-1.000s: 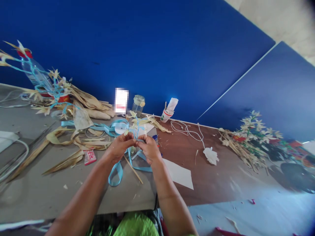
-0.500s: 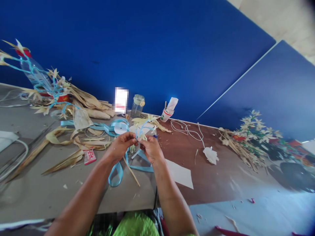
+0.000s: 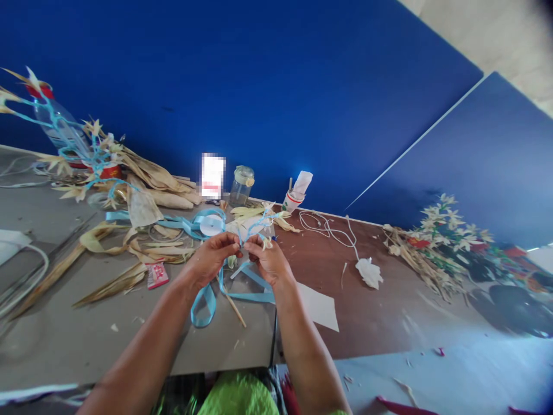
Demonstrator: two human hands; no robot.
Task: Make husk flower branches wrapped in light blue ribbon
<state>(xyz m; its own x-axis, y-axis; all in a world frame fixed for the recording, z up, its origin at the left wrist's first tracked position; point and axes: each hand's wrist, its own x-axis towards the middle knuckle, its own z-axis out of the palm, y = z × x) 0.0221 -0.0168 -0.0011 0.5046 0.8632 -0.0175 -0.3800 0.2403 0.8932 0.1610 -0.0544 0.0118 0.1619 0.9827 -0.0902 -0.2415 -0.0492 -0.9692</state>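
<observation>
In the head view, my left hand and my right hand meet fingertip to fingertip over the table. Both pinch a thin light-blue-wrapped flower stem whose branches fan up and to the right, tipped with pale husk-like flowers. Fingers hide the pinched spot itself. Light-blue ribbon hangs in a loop below my hands and runs off to the right. Just behind my left hand lies the ribbon spool. A thin stick rests on the table underneath.
Dried corn husks and a pink packet lie left. A plastic bottle with blue-stemmed flowers stands far left. Along the blue partition are a jar and a cup. White paper, a cable and white flowers are right.
My right hand has turned slightly and shifted a little to the right. The blue stem's branches now lean further right. My left hand has stayed nearly in place.
</observation>
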